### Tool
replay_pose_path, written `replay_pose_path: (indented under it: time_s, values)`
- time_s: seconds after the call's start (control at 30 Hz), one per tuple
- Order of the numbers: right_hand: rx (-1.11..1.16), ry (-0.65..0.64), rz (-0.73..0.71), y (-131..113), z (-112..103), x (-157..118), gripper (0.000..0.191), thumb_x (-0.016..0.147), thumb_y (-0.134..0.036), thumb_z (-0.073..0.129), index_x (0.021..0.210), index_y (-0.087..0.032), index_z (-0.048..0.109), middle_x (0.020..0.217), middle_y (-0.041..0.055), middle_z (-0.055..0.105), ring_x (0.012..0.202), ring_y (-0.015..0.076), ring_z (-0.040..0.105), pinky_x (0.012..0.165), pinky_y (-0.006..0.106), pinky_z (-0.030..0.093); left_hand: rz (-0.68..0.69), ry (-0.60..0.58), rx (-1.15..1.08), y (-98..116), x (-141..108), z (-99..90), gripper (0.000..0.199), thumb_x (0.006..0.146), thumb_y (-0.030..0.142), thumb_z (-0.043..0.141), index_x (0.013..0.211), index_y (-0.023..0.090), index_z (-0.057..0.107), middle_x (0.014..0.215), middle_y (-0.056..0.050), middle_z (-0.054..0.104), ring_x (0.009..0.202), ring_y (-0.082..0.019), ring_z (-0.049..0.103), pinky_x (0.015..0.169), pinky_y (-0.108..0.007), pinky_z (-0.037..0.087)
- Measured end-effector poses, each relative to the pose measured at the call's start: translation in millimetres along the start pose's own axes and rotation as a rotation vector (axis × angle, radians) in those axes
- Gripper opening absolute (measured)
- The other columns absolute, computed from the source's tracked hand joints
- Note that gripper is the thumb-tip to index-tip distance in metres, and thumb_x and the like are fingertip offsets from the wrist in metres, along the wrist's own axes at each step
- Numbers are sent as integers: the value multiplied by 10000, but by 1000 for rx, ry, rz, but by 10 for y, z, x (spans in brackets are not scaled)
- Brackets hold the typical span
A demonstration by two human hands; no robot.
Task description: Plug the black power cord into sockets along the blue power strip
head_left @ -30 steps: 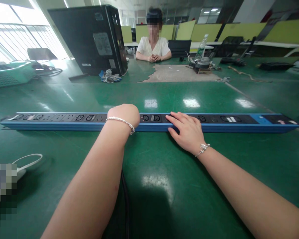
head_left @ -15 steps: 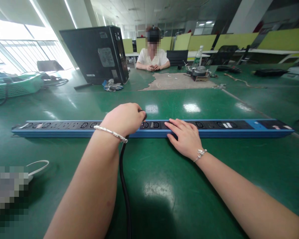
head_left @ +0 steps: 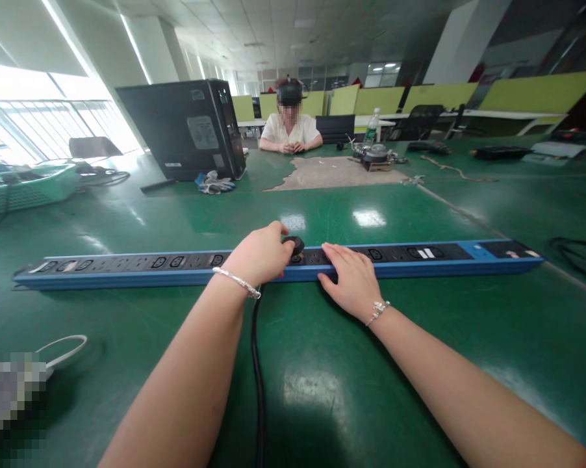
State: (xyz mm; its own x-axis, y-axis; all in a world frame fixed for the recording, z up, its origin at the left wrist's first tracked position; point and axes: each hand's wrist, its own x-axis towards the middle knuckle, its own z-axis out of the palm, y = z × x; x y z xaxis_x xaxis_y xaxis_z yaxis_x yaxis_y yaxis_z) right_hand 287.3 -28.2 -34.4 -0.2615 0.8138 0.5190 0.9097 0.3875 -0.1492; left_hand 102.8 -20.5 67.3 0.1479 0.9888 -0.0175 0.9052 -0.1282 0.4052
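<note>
A long blue power strip (head_left: 127,281) with a black socket face lies across the green table. Just left of its middle, my left hand (head_left: 262,252) is closed round a black plug (head_left: 295,245), held over the sockets. From beneath that hand a black cable (head_left: 256,364) runs down toward the near edge of the view. My right hand (head_left: 352,278) rests on the strip to the right of the plug, fingers spread, holding nothing. Whether the plug's pins touch a socket is hidden.
A black computer case (head_left: 180,133) stands at the back left beside gloves (head_left: 215,183). At the far left is a green basket (head_left: 34,192). A person (head_left: 292,127) sits opposite. A bottle (head_left: 371,127) and loose parts lie behind; a cable coil (head_left: 578,250) is at the right.
My left hand has moved right along the strip with the plug, which now shows more. My right hand stays on the strip, slightly nearer the left hand. The camera view has shifted.
</note>
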Motion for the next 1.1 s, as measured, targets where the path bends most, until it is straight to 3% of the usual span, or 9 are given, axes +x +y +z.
replay_pose_path:
  time_s: [0.07,0.33,0.7,0.83,0.97,1.1]
  values:
    - [19,10,12,1,2,0,523,776,-324,510,1279,-193,448,1293,65,516,1174,219,455,966,399,326,11,13,-6,30,26,84,343,819,342,410,1117,199,504,744,-9,688,501,-124,603,630,-244,473]
    - [43,27,31,-2,9,-7,522,764,-322,527,1265,-195,455,1258,71,541,1166,221,457,971,391,318,46,213,73,123,79,329,285,817,359,424,1040,232,548,926,-55,684,843,-208,636,737,-299,470]
    - [123,44,49,-30,43,0,508,754,-294,539,1247,-191,472,1228,76,563,1173,224,440,962,388,284,-3,244,77,214,98,462,236,819,337,418,971,271,585,858,-31,684,815,-219,635,711,-319,476]
    - [139,35,56,-54,5,8,585,755,-283,536,1319,-226,390,1278,59,527,1158,210,452,947,376,289,-39,240,101,271,129,472,232,814,338,415,953,266,587,852,-38,684,802,-221,637,692,-322,480]
    - [153,26,8,-81,-42,8,613,770,-285,516,1353,-274,327,1381,22,420,1176,188,436,948,361,286,-65,219,135,312,137,456,234,803,342,419,932,257,595,845,-51,683,800,-233,637,681,-334,481]
    - [196,6,-36,-97,-50,11,585,781,-257,487,1347,-231,340,1356,38,452,1194,178,423,967,353,274,-74,231,158,340,115,445,247,798,364,419,906,248,608,826,-61,683,794,-245,638,669,-339,478]
